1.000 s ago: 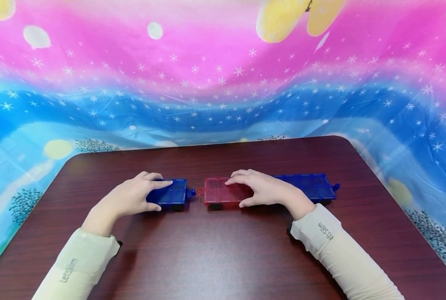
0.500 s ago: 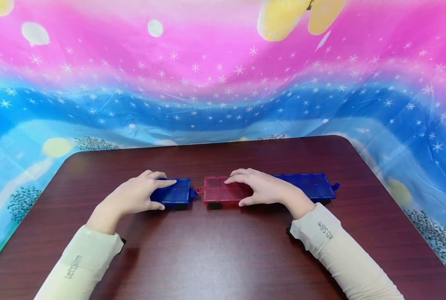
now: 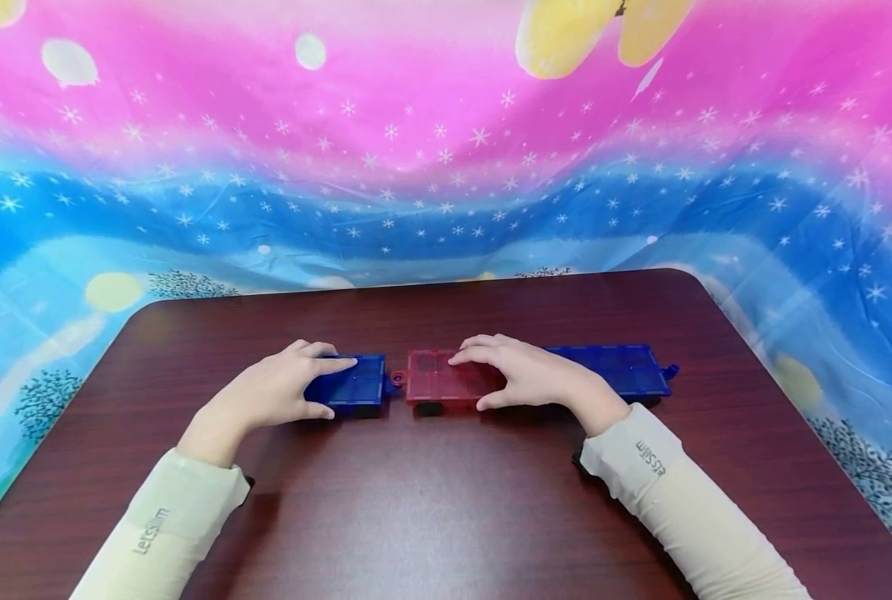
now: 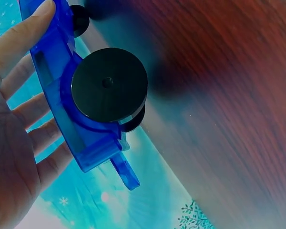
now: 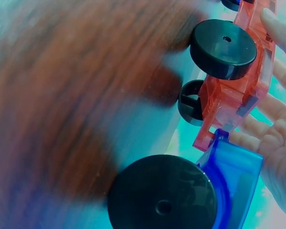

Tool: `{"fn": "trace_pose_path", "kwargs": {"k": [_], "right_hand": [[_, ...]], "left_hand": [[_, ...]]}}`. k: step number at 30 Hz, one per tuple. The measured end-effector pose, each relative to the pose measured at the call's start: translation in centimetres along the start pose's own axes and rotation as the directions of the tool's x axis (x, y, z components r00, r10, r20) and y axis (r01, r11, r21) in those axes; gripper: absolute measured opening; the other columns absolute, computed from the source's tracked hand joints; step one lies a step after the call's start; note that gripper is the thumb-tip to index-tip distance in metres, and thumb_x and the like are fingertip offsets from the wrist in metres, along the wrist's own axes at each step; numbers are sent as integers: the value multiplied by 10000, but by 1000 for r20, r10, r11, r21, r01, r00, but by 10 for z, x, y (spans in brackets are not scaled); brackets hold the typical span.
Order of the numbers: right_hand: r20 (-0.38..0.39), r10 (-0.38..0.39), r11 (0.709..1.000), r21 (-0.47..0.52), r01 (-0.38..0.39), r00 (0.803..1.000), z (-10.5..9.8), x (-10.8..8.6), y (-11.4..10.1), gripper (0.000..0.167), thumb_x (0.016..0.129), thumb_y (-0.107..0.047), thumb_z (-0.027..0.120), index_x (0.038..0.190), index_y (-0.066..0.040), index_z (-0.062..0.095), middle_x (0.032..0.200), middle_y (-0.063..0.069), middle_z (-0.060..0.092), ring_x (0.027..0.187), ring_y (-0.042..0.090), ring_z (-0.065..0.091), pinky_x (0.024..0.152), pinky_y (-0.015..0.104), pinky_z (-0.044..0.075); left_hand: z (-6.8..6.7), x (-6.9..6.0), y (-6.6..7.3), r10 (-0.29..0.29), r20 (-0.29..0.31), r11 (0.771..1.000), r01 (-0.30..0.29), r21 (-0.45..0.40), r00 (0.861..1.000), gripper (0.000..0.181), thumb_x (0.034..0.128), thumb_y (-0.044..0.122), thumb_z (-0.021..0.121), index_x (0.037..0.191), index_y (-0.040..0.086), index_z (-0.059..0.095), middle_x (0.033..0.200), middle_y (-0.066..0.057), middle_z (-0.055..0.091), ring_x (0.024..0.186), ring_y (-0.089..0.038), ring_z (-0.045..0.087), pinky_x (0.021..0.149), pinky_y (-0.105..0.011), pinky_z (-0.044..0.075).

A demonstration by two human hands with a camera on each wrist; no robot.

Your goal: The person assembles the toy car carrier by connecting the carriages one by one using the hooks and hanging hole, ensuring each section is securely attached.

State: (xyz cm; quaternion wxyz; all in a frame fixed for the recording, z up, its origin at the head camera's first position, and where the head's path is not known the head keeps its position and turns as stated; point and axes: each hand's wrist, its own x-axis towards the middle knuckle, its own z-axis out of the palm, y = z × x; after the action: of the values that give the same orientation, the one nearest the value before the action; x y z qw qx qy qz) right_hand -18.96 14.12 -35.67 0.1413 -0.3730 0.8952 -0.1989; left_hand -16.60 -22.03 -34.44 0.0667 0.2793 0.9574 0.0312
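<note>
In the head view my left hand (image 3: pixel 281 385) grips a blue see-through toy train car (image 3: pixel 356 379) with black wheels, thumb on the near side and fingers over the far side. The left wrist view shows this car's wheel (image 4: pixel 109 85) and the blue hook (image 4: pixel 125 172) at its end. My right hand (image 3: pixel 524 375) holds a red toy train car (image 3: pixel 433 379) across its sides. The red ring (image 3: pixel 397 378) meets the left car's hook; whether they are fully joined is too small to tell. Behind the red car, a second blue car (image 3: pixel 614 371) is linked to it by a hook (image 5: pixel 221 135).
All the cars stand in a row on a dark red-brown table (image 3: pixel 416 500) with rounded far corners. A pink and blue patterned cloth (image 3: pixel 446 167) hangs behind and at both sides of it.
My left hand has slid the left blue car a little to the right, bringing its hook to the red ring. My right hand and the other two cars have stayed nearly still.
</note>
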Motion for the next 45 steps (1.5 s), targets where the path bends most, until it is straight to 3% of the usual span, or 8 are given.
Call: {"fn": "trace_pose_path", "kwargs": {"k": [18,45], "right_hand": [[7,1,1000,-6,-1,1000,2,0,0,622,879,-295,760,1448,-244,514,1546,53,418,1398,277,419,1095,506,438],[13,-16,999,-34,17,1000,0,5,2,602,881,-280,758,1433,-206,531,1546,63,419,1392,282,422,1093,493,435]], "left_hand": [[6,-5,-1,21,-4,998,-21,-61,1000,695,810,341,819,1431,176,555,1382,-177,550,1255,-371,510,995,-537,503],[8,-7,-2,-10,-35,998,8,-63,999,710,798,383,825,1434,227,548,1395,-172,548,1270,-368,511,967,-559,512]]}}
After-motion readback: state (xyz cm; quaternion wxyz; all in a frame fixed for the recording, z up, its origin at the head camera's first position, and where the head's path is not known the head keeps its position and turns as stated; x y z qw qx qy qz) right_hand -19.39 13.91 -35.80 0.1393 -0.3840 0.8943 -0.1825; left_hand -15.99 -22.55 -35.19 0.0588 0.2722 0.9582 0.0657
